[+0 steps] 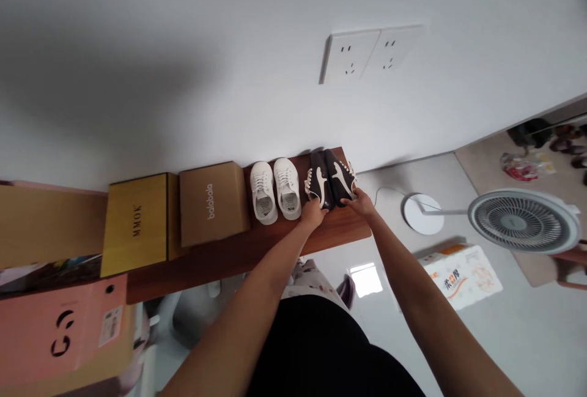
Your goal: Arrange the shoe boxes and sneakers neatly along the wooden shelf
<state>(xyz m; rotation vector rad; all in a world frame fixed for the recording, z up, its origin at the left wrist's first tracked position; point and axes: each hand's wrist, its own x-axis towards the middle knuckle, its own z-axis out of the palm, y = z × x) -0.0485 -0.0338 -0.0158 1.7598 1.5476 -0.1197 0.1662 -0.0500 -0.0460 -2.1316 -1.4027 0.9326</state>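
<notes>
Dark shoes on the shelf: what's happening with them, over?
Left hand at heel of one dark shoe, grip unclear. Right hand holding the other dark shoe by its heel. Both on wooden shelf; white shoes alongside, not blocking the hands.

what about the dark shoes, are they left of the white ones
No, the dark shoes are right of the white shoes, at the end of the wooden shelf.

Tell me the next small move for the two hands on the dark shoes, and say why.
Probably turn the dark shoes so their laces face up: they look tilted, laces facing outward, away from each other, while the white shoes beside them stand upright. The left hand and right hand both grip the pair at its near end.
</notes>
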